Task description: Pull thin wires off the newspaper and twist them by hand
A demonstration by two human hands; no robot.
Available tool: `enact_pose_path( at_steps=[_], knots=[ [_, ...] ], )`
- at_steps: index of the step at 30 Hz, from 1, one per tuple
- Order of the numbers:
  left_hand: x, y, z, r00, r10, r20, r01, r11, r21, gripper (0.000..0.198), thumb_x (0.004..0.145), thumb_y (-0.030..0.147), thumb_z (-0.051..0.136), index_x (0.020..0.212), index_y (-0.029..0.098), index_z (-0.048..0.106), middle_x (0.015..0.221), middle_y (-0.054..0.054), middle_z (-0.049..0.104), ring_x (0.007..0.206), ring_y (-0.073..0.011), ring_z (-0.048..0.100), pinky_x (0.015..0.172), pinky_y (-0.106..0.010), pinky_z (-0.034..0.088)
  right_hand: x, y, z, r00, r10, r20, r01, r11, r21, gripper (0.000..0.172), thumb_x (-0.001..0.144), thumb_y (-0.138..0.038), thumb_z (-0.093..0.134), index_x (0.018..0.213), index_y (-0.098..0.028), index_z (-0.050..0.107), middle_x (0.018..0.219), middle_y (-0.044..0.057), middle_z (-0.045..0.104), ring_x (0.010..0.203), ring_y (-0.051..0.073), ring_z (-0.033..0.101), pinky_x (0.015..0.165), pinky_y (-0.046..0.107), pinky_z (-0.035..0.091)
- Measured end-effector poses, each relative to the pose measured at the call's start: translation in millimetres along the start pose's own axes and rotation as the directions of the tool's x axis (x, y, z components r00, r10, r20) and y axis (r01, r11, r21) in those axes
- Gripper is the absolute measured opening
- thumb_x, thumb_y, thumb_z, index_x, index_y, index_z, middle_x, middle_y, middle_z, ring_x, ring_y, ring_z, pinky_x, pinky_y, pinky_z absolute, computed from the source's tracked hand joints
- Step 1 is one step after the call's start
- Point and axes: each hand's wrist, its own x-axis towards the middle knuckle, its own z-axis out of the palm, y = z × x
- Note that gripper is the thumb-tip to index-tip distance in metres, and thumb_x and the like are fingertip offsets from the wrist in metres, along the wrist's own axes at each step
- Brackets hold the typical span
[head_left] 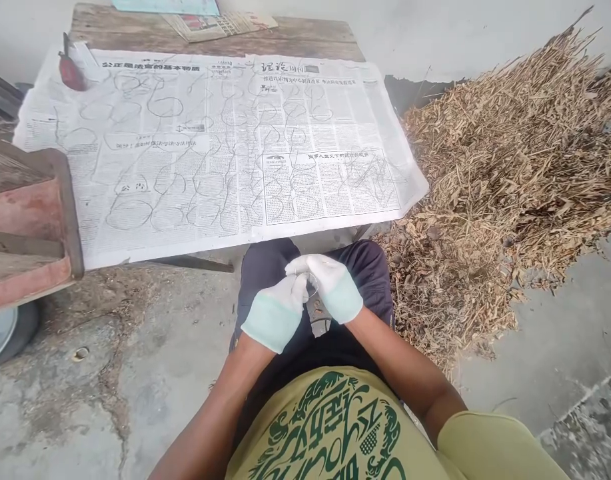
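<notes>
Both of my hands wear white gloves with mint-green cuffs and meet above my lap. My left hand (281, 301) pinches a thin wire loop (316, 287) from the left side. Curled over the far side of the same loop, my right hand (331, 280) has its fingers pressed close to the left ones. The loop bends into a small ring between the hands; its ends are too fine to make out. Beyond my knees, sheets of newspaper (235, 143) cover a table, and many thin looped wires (166, 107) lie spread over them.
A dark-red-handled tool (72, 71) lies at the newspaper's far left corner. Bare wood (310, 40) shows along the table's back. A wooden chair or stool (30, 220) stands at left, above a metal basin (5, 333). Dry stalks (510, 153) are heaped at right.
</notes>
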Motion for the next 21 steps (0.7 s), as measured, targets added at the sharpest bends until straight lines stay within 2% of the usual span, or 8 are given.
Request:
enact_pose_path(
  at_steps=[6, 10, 14, 16, 19, 21],
  knots=[
    [-2.9, -0.4, -0.5, 1.0, -0.005, 0.015, 0.006, 0.999, -0.037, 0.046, 0.1, 0.051, 0.038, 0.067, 0.027, 0.058, 0.066, -0.004, 0.069, 0.058, -0.0204, 0.064, 0.061, -0.03, 0.046, -1.9, -22.2, -5.3, 0.999, -0.03, -0.023, 0.025, 0.98, -0.195, 0.037, 0.099, -0.041, 0.055, 0.082, -0.017, 0.078, 0.09, 0.006, 0.079, 0.085, 0.017, 0.074, 0.087, 0.03, 0.057],
    [-5.0, -6.0, 1.2, 0.998, 0.017, 0.058, -0.015, 0.999, -0.031, 0.051, 0.102, 0.054, 0.037, 0.066, 0.026, 0.058, 0.066, -0.004, 0.07, 0.057, -0.0196, 0.064, 0.059, -0.03, 0.046, -1.1, -26.4, -13.4, 0.995, -0.077, 0.064, 0.092, 0.952, -0.291, 0.039, 0.101, -0.036, 0.054, 0.075, -0.019, 0.077, 0.086, 0.004, 0.077, 0.086, 0.017, 0.072, 0.09, 0.029, 0.054],
    [-8.9, -4.0, 1.6, 0.996, -0.009, 0.092, 0.008, 1.0, 0.021, 0.051, 0.103, 0.052, 0.035, 0.068, 0.025, 0.06, 0.066, -0.004, 0.07, 0.057, -0.0184, 0.064, 0.06, -0.029, 0.045, -0.5, -24.8, -17.7, 0.985, -0.111, 0.13, 0.141, 0.956, -0.256, 0.041, 0.102, -0.035, 0.054, 0.072, -0.018, 0.077, 0.085, 0.005, 0.077, 0.085, 0.017, 0.071, 0.091, 0.03, 0.054],
    [-11.0, 2.4, 0.7, 0.998, -0.04, 0.048, 0.034, 0.993, 0.111, 0.048, 0.104, 0.046, 0.036, 0.07, 0.024, 0.061, 0.068, -0.004, 0.07, 0.059, -0.0179, 0.064, 0.062, -0.029, 0.044, 0.2, -22.1, -18.5, 0.987, -0.098, 0.124, 0.124, 0.965, -0.229, 0.043, 0.103, -0.042, 0.055, 0.076, -0.017, 0.078, 0.087, 0.006, 0.078, 0.087, 0.019, 0.072, 0.09, 0.031, 0.055],
    [-14.1, 12.8, -0.9, 0.997, -0.054, -0.054, 0.067, 0.963, 0.262, 0.044, 0.105, 0.041, 0.038, 0.073, 0.023, 0.064, 0.072, -0.004, 0.072, 0.067, -0.0194, 0.066, 0.068, -0.03, 0.043, 1.7, -18.7, -19.2, 0.99, -0.083, 0.115, 0.104, 0.976, -0.191, 0.047, 0.102, -0.055, 0.056, 0.097, -0.016, 0.081, 0.095, 0.009, 0.079, 0.088, 0.02, 0.073, 0.088, 0.033, 0.057],
    [-15.6, 16.4, -1.4, 0.994, -0.054, -0.09, 0.08, 0.946, 0.313, 0.044, 0.105, 0.04, 0.039, 0.073, 0.023, 0.064, 0.071, -0.005, 0.072, 0.068, -0.0203, 0.066, 0.069, -0.03, 0.042, 2.4, -18.3, -19.9, 0.991, -0.083, 0.105, 0.101, 0.979, -0.177, 0.047, 0.101, -0.057, 0.057, 0.105, -0.017, 0.08, 0.099, 0.009, 0.079, 0.088, 0.02, 0.073, 0.088, 0.034, 0.057]
  ],
)
